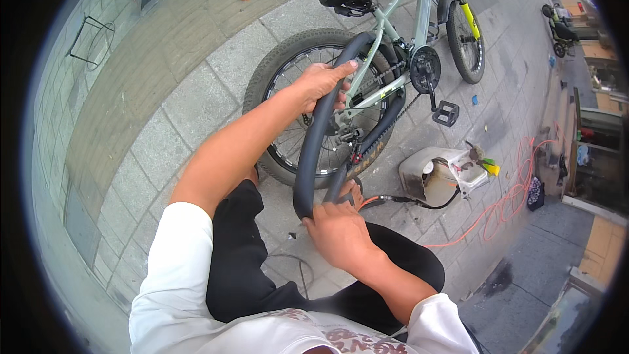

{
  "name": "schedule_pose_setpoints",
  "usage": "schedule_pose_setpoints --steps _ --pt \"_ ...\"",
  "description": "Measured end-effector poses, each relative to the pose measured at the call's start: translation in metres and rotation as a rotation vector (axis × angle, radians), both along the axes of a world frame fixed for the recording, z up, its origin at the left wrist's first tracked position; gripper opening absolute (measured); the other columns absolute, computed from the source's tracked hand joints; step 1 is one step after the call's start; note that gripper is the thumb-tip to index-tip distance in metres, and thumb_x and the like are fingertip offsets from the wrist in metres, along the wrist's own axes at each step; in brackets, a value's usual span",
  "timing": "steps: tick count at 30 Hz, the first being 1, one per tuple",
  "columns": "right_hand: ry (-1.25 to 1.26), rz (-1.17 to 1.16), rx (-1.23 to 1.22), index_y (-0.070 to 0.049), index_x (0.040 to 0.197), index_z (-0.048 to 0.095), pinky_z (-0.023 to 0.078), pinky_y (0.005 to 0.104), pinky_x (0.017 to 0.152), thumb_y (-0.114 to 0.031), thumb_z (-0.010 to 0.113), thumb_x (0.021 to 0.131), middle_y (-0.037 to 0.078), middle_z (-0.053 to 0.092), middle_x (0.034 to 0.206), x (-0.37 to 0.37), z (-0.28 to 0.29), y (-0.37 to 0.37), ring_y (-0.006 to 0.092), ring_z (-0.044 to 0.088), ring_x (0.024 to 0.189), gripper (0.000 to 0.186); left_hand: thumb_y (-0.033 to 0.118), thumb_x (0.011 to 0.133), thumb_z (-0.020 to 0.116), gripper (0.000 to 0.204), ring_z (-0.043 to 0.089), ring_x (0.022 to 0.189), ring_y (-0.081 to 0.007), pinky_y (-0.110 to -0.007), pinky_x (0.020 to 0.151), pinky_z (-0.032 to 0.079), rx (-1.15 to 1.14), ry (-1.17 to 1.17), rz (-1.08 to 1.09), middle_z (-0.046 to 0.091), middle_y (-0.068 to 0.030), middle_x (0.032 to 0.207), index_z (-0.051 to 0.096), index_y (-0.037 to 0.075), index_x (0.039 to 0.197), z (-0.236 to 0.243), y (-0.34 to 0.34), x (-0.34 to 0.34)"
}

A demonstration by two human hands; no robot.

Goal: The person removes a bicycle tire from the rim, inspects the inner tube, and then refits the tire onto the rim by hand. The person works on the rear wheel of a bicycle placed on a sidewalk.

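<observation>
A black inner tube (308, 170) forms a long loop in front of the rear wheel (261, 109) of a pale green bicycle (386, 96). My left hand (327, 83) grips the upper part of the loop, with the thumb across it. My right hand (333, 228) is closed on the bottom bend of the tube, low between my knees. A small red fitting on the tube's far side shows near the wheel hub, partly hidden.
A stained white container (426, 190) with a black hose and a yellow-green item sits at right on the paving (177, 131), beside an orange hose (458, 232). A wire stand (89, 33) is at far left, a stroller (562, 31) and shopfront at right.
</observation>
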State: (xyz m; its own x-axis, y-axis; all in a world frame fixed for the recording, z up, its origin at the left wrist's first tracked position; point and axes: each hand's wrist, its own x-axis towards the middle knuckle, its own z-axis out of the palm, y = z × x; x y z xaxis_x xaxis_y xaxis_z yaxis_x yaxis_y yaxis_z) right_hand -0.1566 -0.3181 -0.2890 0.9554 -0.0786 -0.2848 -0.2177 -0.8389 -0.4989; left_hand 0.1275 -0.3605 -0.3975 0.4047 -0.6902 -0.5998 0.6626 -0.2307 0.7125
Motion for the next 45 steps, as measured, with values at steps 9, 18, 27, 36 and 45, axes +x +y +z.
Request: schedule_pose_setpoints --steps 9,18,27,36,45 --pt "0.08 0.345 -0.258 -0.004 0.109 0.072 0.048 0.0396 0.077 -0.015 0.075 0.08 0.008 0.072 0.094 -0.006 0.011 0.024 0.0264 0.072 0.089 0.031 0.026 0.107 0.065 0.022 0.044 0.053 -0.0025 -0.021 0.042 0.041 0.162 -0.278 -0.128 0.05 0.0055 0.072 0.053 0.009 0.098 0.12 -0.009 0.026" --pt "-0.116 0.346 -0.285 -0.008 0.11 0.075 0.048 0.0377 0.076 -0.02 0.072 0.085 0.006 0.074 0.096 -0.007 0.039 0.034 0.0209 0.071 0.086 0.028 0.03 0.108 0.065 0.024 0.041 0.052 -0.0043 -0.023 0.045 0.04 0.306 -0.071 -0.075 0.049 0.0057 0.071 0.062 0.006 0.113 0.072 0.14 -0.015" --pt "0.108 0.445 -0.179 -0.007 0.111 0.08 0.054 0.0462 0.079 -0.019 0.07 0.09 0.011 0.079 0.108 0.002 0.064 0.032 0.025 0.076 0.101 0.026 0.037 0.107 0.068 0.035 0.043 0.05 -0.0054 -0.022 0.044 0.037 0.265 -0.009 0.14 0.053 0.0026 0.071 0.063 0.006 0.123 0.122 0.325 -0.031" --pt "0.138 0.468 -0.098 -0.007 0.109 0.082 0.06 0.044 0.086 -0.016 0.071 0.088 0.012 0.081 0.109 0.001 0.08 0.039 0.0297 0.076 0.109 0.026 0.025 0.101 0.073 0.041 0.069 0.071 -0.0189 -0.034 0.062 0.059 0.626 -0.59 -0.179 0.07 -0.0119 0.098 0.055 0.0 0.129 0.139 0.242 -0.059" --pt "0.229 -0.154 0.244 0.006 0.113 0.077 0.06 0.0435 0.082 -0.036 0.072 0.095 0.02 0.077 0.097 -0.034 0.061 -0.134 0.0304 0.077 0.091 0.047 0.035 0.114 0.053 0.035 0.071 0.085 -0.0265 -0.051 0.081 0.065 0.281 0.081 0.441 0.069 -0.0134 0.101 0.055 0.002 0.123 0.079 0.227 -0.133"
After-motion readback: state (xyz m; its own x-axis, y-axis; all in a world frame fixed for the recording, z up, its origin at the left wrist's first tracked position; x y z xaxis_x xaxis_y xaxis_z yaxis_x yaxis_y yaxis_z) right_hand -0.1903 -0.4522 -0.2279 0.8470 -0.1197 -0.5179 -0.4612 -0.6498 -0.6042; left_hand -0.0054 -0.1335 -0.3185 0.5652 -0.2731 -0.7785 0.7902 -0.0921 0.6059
